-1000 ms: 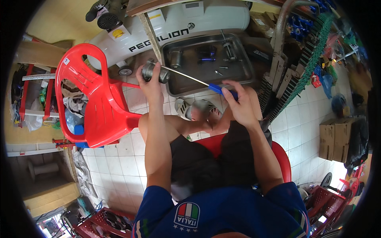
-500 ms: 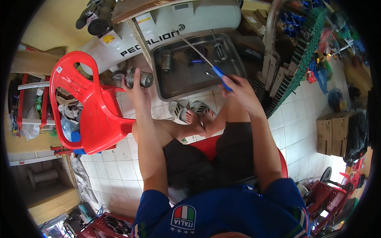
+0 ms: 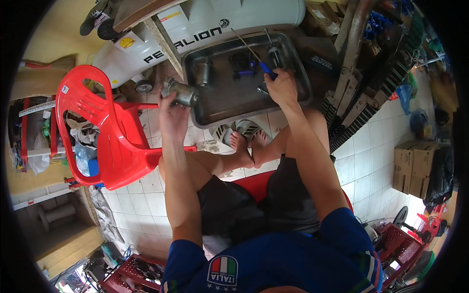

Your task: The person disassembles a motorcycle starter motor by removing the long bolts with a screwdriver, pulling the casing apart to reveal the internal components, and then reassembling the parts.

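Note:
My left hand (image 3: pixel 172 115) grips a grey metal cylindrical part (image 3: pixel 183 93) beside the left edge of a dark metal tray (image 3: pixel 220 112). In my right hand (image 3: pixel 282 89) is a long screwdriver (image 3: pixel 266 68) with a blue handle, its thin shaft pointing up and away to the left over the tray. Inside the tray stands another metal cylinder (image 3: pixel 202 73) at the left. A small blue-and-black part (image 3: pixel 244 73) lies near the tray's middle, and a dark tool with a rod (image 3: pixel 274 54) is at the far right. A small socket-like metal piece (image 3: pixel 262 90) shows beside my right hand.
A red plastic chair (image 3: pixel 119 151) stands to my left. Behind the tray lies a large pale tank (image 3: pixel 195 34), with a wooden post (image 3: pixel 163 44) before it. A toothed metal frame (image 3: pixel 359 97) rises at the right. Cardboard boxes (image 3: pixel 413 166) sit farther right on the tiled floor.
My right hand has moved slightly left and away, bringing the screwdriver farther over the tray. The cylinder in my left hand has shifted right, toward the tray, and the head view has shifted slightly.

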Tool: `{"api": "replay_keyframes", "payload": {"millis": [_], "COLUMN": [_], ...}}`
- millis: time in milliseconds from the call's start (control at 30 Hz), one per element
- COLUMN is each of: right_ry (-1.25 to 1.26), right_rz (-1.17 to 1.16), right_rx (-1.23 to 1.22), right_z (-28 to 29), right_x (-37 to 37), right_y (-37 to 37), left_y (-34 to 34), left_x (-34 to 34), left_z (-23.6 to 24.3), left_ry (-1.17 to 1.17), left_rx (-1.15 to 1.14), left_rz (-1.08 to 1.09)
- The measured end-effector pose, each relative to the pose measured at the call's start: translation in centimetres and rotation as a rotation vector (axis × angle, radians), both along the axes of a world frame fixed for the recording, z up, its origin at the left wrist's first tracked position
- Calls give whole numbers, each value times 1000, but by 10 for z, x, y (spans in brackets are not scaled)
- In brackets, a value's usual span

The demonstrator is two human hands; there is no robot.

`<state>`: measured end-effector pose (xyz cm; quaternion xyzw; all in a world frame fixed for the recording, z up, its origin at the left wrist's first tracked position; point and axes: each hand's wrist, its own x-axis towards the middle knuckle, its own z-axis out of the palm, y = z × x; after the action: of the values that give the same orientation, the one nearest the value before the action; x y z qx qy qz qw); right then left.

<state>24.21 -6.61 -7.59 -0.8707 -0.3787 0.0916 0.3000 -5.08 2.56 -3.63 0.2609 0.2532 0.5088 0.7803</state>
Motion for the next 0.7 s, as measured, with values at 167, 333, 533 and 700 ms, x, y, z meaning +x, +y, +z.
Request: {"api": "replay_keyframes", "payload": {"millis": [167, 333, 533, 700], "right_ry": [-20, 70, 42, 48], "right_rz": [28, 117, 91, 49], "right_rx": [-114, -235, -213, -248], "right_z": [8, 14, 4, 2], "right_x": [-6, -13, -13, -6], "right_y": [3, 5, 8, 9], "left_y": [-6, -2, -2, -10], "left_x": [32, 42, 54, 72], "left_z": [4, -11, -30, -37], "left_ry": [217, 476, 616, 805], "left_rx": [184, 191, 140, 474], "left_rz": [101, 107, 5, -54]}}
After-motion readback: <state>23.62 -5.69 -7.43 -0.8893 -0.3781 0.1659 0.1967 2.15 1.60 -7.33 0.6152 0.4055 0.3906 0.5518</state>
